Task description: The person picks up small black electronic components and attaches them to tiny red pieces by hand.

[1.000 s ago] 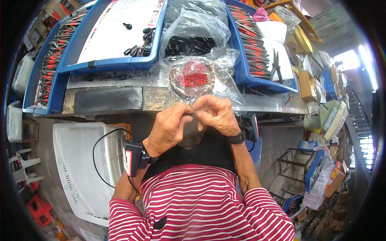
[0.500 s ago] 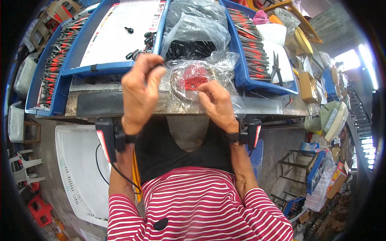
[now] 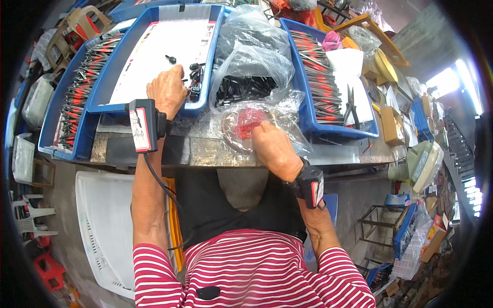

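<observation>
My left hand (image 3: 168,90) reaches over the near right corner of a paper-lined blue tray (image 3: 120,108). Its fingers are curled beside a small heap of black parts (image 3: 195,82), and whatever they pinch is hidden. Another black part (image 3: 170,59) lies alone on the white paper. At the bench edge, my right hand (image 3: 277,149) has its fingers bunched at the side of a round container covered with clear plastic (image 3: 231,146). Small red pieces (image 3: 249,120) lie in it, next to the fingertips. Anything inside those closed fingers is too small to make out.
Beyond my right hand a clear plastic bag (image 3: 246,56) holds many black parts (image 3: 244,90). Blue trays of slim red-and-dark pointed pieces stand at left (image 3: 82,92) and right (image 3: 318,77). Dark pliers (image 3: 351,108) lie on white paper in the right tray.
My left hand has moved forward and left, from above the bench edge into the blue tray by the black parts. My right hand stays at the red pieces, its fingers drawn closer together.
</observation>
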Available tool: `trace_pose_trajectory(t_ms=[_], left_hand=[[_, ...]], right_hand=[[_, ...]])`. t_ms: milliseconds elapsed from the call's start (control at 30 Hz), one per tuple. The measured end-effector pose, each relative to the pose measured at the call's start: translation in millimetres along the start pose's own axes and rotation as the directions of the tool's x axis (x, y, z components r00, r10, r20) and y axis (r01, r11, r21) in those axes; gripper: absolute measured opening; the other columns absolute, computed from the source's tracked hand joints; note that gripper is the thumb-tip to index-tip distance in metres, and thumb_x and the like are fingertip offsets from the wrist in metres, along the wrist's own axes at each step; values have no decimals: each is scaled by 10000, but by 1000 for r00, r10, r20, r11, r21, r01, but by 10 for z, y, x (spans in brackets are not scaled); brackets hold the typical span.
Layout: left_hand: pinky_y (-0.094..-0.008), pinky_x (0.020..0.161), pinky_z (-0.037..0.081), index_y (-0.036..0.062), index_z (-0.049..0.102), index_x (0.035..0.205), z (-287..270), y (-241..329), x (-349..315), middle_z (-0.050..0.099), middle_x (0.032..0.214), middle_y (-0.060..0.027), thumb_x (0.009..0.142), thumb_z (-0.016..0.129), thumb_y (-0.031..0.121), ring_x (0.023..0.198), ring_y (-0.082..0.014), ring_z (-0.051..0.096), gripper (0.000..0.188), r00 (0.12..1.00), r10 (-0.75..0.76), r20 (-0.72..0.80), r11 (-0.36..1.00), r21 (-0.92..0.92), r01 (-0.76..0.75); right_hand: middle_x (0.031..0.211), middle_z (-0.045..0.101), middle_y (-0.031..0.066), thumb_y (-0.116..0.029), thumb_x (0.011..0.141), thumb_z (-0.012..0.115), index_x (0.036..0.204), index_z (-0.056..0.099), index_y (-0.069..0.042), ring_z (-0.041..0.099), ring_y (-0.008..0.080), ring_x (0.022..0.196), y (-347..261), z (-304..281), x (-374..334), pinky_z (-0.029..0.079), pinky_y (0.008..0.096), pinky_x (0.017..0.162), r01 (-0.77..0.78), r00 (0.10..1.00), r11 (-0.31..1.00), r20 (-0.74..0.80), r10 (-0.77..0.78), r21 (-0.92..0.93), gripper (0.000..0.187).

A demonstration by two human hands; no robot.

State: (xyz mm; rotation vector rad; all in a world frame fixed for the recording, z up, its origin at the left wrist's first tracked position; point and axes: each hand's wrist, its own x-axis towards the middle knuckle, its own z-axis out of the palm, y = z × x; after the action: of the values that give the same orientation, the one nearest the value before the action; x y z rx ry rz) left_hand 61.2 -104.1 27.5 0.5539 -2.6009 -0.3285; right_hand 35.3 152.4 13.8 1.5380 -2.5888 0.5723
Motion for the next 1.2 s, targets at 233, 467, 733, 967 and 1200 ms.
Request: trace_pose_trajectory(t_ms=[233,467,733,967,1200], left_hand=[[-353,703,470,16,576,888,1,247,-66,613,830,-136,752,522,-20,753,-285,593,151,891,186,-415,975,-33,-219],[-357,659,515,5,525,976,267,820,-189,555,930,-166,713,524,-87,751,-318,600,279,964,264,31,950,-179,-254],[-367,628,517,14,423,912,571,957,-153,490,919,-151,686,553,-66,825,-303,576,273,994,105,26,993,52,-106],[-365,594,499,39,455,947,560,898,-305,495,906,-125,683,518,-75,813,-286,573,294,977,209,-50,978,-8,-210],[-333,638,486,-13,531,975,488,870,-459,520,898,-151,733,550,-53,760,-276,573,246,860,242,-449,887,-258,-384]], right_hand=[[789,477,186,36,630,555,772,473,36,529,340,741,32,67,-23,450,404,618,15,1000,999,-7,-16,-45,164],[763,454,186,23,696,526,775,441,27,506,341,716,60,155,-90,424,403,624,5,982,998,-189,7,60,117],[745,472,172,27,712,527,800,472,4,508,342,693,38,134,-99,408,403,611,9,962,985,-271,39,174,107],[725,492,161,45,727,519,801,492,10,518,345,665,11,145,-116,411,397,585,-28,931,966,-346,119,258,86],[724,515,155,48,738,531,787,488,15,543,324,639,24,185,-146,426,379,560,-83,882,947,-419,214,310,73]])
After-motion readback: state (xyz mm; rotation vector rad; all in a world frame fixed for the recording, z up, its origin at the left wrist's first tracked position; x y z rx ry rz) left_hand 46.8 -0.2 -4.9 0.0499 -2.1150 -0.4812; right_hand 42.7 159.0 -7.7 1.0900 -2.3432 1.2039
